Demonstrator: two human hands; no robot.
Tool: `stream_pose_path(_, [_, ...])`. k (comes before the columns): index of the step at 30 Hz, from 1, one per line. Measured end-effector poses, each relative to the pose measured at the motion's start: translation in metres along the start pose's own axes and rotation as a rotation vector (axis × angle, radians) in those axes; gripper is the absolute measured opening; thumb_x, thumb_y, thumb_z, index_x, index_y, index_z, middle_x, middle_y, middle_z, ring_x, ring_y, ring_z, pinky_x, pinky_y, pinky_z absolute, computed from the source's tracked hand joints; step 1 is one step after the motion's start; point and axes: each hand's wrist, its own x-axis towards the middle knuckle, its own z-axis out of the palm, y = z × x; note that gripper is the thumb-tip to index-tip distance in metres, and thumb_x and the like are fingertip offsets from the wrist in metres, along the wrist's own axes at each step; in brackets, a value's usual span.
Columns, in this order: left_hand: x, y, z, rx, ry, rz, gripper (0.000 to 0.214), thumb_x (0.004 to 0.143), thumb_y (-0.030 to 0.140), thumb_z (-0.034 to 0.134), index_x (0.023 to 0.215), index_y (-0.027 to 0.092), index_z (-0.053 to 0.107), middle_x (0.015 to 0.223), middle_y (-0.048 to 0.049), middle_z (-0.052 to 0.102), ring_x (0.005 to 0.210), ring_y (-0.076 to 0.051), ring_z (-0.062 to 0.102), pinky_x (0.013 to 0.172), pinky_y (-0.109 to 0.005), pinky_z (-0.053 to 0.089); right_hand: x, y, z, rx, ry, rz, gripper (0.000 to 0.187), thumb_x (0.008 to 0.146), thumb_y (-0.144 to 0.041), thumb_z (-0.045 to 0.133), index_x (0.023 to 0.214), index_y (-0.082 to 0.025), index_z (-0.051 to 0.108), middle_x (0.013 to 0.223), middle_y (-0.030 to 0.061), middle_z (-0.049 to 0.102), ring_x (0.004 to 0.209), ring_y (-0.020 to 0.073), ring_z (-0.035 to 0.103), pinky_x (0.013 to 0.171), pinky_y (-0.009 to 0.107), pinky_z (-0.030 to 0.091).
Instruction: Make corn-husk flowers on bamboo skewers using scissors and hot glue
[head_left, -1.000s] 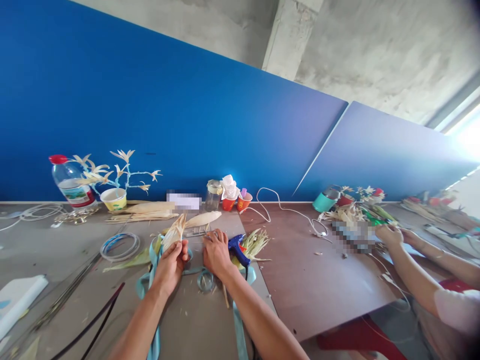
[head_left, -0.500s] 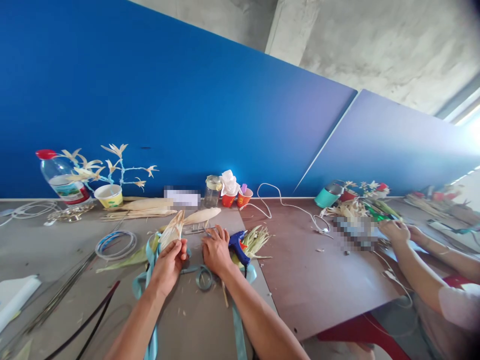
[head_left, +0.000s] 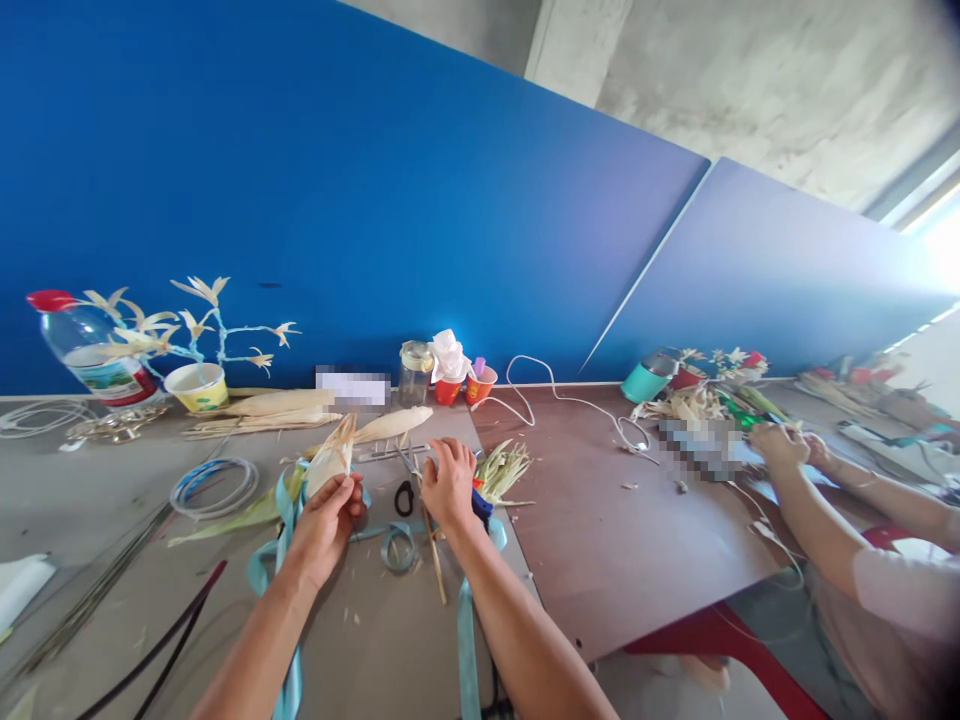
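Note:
My left hand (head_left: 330,520) is closed on a pale dried corn husk (head_left: 334,458), pinching it at the lower end so that its pointed tip stands up. My right hand (head_left: 450,485) hovers low over the table with fingers bent and slightly apart; I see nothing held in it. Just left of it lie scissors (head_left: 405,497) with black handles, their blades partly behind the fingers. A blue glue gun (head_left: 481,505) is mostly hidden by the right hand. Below that hand lies a thin stick (head_left: 436,565). Light blue ribbon (head_left: 285,530) trails beside the left wrist, with a small roll of tape (head_left: 397,548) between the arms.
More husks (head_left: 277,405) lie at the back, near a paper cup (head_left: 196,388) with husk flowers, a bottle (head_left: 105,365) and a glass jar (head_left: 415,375). A wire coil (head_left: 214,488) is at left. At right, a co-worker's hands (head_left: 784,445) work over plant material.
My right hand has lifted off the scissors and shifted toward the glue gun, uncovering the black handles. The left hand still holds the husk, now turned slightly. The view has shifted a little right.

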Motion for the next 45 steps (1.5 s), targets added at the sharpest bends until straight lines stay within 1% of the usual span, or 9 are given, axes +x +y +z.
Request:
stream_pose_path(5, [0.003,-0.001,-0.001,0.032,0.02,0.034,0.026,0.054,0.024,0.084,0.069,0.013,0.066,0.067,0.0007,0.059,0.052,-0.006,0.047,0.046,-0.018,0.039,-0.001,-0.006,-0.002,-0.101,-0.186,-0.05,0.023,0.081,-0.02,0.056,0.102,-0.021,0.066,0.105,0.0091,0.062,0.102,0.0255,0.05,0.097,0.043,0.032])
stream_pose_path(15, [0.007,-0.001,-0.003,0.017,-0.004,0.027,0.027,0.055,0.025,0.084,0.073,0.014,0.067,0.066,0.001,0.058,0.055,-0.007,0.049,0.049,-0.018,0.042,0.0,-0.025,-0.007,0.201,-0.218,-0.182,0.03,0.083,-0.017,0.054,0.112,-0.018,0.06,0.112,0.0109,0.059,0.108,0.0221,0.053,0.095,0.038,0.043])
stream_pose_path(18, [0.008,-0.001,-0.005,0.067,-0.038,0.04,0.025,0.059,0.026,0.082,0.075,0.015,0.068,0.065,0.0016,0.057,0.055,-0.007,0.048,0.055,-0.02,0.045,0.009,-0.035,-0.033,0.36,-0.218,-0.176,0.031,0.084,-0.017,0.052,0.114,-0.016,0.058,0.11,0.0111,0.059,0.1,0.0183,0.057,0.091,0.032,0.046])
stream_pose_path(22, [0.005,0.001,-0.006,0.076,-0.074,0.058,0.022,0.062,0.028,0.081,0.068,0.015,0.064,0.07,0.0014,0.057,0.055,-0.005,0.045,0.057,-0.021,0.045,0.013,-0.042,-0.09,0.489,-0.294,-0.171,0.028,0.086,-0.02,0.051,0.112,-0.017,0.059,0.102,0.0066,0.061,0.087,0.0141,0.061,0.082,0.028,0.05])
stream_pose_path(27, [0.0,0.003,-0.002,0.062,-0.081,0.083,0.023,0.062,0.028,0.081,0.065,0.015,0.062,0.073,0.0003,0.057,0.057,-0.007,0.045,0.057,-0.023,0.045,-0.011,-0.021,-0.137,0.449,-0.458,-0.182,0.019,0.089,-0.022,0.05,0.099,-0.02,0.066,0.091,0.0041,0.066,0.085,0.015,0.061,0.078,0.028,0.049])
stream_pose_path(34, [-0.001,0.0,0.0,0.047,-0.082,0.092,0.029,0.059,0.027,0.082,0.057,0.015,0.056,0.076,-0.0002,0.06,0.057,-0.007,0.044,0.055,-0.022,0.044,-0.041,0.014,-0.14,0.356,-0.415,-0.077,0.017,0.088,-0.021,0.052,0.095,-0.017,0.067,0.089,0.0054,0.066,0.081,0.015,0.061,0.074,0.027,0.047])
stream_pose_path(39, [0.001,-0.003,-0.002,0.111,-0.098,0.097,0.023,0.059,0.027,0.081,0.067,0.016,0.063,0.085,-0.0034,0.066,0.063,-0.009,0.051,0.057,-0.024,0.046,-0.046,0.006,-0.138,0.335,-0.484,-0.118,0.017,0.087,-0.016,0.051,0.094,-0.017,0.067,0.088,0.0057,0.067,0.081,0.0149,0.059,0.073,0.025,0.046])
stream_pose_path(41, [-0.001,-0.005,-0.001,0.16,-0.115,0.093,0.026,0.06,0.028,0.08,0.08,0.016,0.068,0.081,-0.0037,0.066,0.064,-0.011,0.054,0.059,-0.025,0.047,-0.048,0.001,-0.133,0.333,-0.515,-0.127,0.016,0.086,-0.016,0.052,0.094,-0.017,0.066,0.088,0.0062,0.067,0.082,0.0152,0.059,0.073,0.025,0.047])
stream_pose_path(45, [-0.004,-0.006,0.002,0.206,-0.142,0.053,0.028,0.06,0.03,0.079,0.083,0.016,0.07,0.074,-0.0022,0.064,0.06,-0.01,0.054,0.058,-0.024,0.047,-0.051,-0.007,-0.115,0.34,-0.583,-0.179,0.017,0.083,-0.013,0.054,0.095,-0.017,0.066,0.088,0.0061,0.066,0.082,0.0159,0.06,0.075,0.027,0.047])
